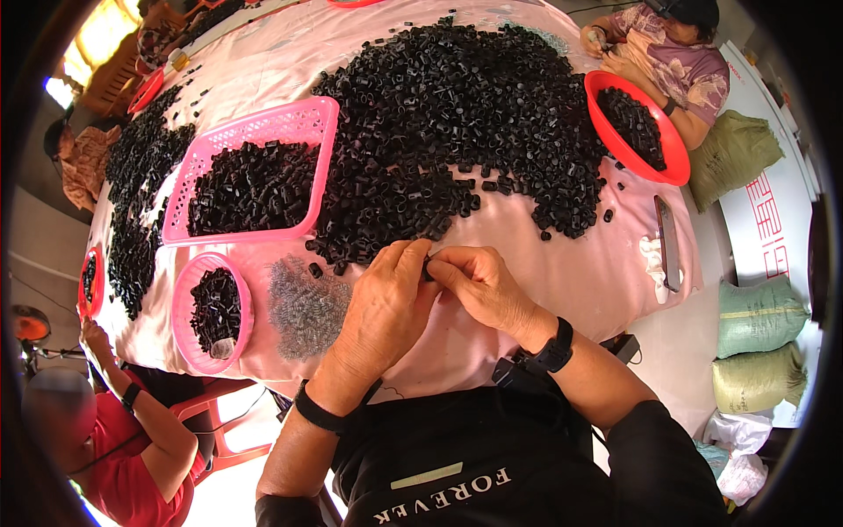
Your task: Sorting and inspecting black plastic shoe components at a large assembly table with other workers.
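Observation:
My left hand [384, 303] and my right hand [486, 285] meet over the near edge of the cloth-covered table. Between their fingertips is a small black plastic piece [428, 269], mostly hidden by the fingers. Both hands are closed on it. Just beyond them spreads a big heap of short black tubular plastic pieces [457, 114]. Beside my left hand lies a pile of small silvery metal parts [307, 307], perhaps springs. Further left stands a round pink basket [179, 307] with black pieces and a small clear item in it.
A rectangular pink basket [329, 132] of black pieces stands at the left. A red bowl [678, 167] sits at the right, near a co-worker [685, 61]. Another person in red [132, 457] works at the lower left. A phone [667, 246] lies by the right edge; sacks [760, 316] stand beyond.

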`<action>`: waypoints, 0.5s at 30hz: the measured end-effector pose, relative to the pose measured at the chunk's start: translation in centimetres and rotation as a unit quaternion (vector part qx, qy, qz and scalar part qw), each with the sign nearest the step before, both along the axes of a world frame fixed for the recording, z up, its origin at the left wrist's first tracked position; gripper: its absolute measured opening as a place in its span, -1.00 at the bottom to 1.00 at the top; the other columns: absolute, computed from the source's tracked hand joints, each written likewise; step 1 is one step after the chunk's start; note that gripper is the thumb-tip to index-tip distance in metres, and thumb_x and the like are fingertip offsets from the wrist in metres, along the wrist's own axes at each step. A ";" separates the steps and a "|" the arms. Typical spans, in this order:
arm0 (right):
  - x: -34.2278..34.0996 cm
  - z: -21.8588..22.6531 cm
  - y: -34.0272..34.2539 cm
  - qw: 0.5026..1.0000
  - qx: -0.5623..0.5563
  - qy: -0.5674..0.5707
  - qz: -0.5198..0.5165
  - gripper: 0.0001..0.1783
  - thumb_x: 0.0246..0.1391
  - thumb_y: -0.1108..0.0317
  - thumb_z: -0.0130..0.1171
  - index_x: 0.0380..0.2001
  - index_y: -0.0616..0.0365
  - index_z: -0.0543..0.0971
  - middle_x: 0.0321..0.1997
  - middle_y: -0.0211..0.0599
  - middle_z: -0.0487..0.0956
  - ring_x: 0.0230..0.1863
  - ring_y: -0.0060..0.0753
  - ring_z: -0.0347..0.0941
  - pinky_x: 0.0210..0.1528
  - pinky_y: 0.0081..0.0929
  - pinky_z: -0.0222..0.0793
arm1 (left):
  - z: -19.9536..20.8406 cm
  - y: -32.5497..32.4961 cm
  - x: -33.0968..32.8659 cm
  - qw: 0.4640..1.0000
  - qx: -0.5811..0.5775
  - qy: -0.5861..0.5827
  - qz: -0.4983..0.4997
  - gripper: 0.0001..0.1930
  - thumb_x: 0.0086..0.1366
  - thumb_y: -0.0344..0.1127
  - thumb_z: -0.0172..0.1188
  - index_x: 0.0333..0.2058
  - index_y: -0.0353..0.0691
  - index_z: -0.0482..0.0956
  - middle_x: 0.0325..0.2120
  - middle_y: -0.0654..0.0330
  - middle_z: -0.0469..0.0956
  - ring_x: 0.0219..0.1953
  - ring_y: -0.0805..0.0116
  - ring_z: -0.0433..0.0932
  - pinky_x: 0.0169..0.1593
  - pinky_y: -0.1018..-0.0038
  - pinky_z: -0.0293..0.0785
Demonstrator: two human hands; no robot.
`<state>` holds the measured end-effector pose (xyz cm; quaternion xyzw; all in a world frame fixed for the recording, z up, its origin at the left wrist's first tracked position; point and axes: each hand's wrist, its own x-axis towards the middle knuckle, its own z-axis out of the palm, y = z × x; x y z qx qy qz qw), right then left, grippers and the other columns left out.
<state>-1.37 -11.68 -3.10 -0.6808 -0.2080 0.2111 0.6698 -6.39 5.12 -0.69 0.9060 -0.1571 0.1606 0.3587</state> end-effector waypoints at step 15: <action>0.1 -0.4 -0.5 0.998 0.052 0.023 0.014 -0.75 0.36 0.37 0.13 -0.39 0.26 0.64 -0.48 -0.53 0.57 -0.44 -0.76 0.43 -0.38 -0.67 0.40 | 1.6 0.1 0.1 1.000 0.007 -0.009 -0.024 -0.57 0.01 -0.55 0.38 -0.09 -0.43 0.56 -0.30 -0.08 0.62 -0.30 -0.08 0.64 -0.25 0.23 0.61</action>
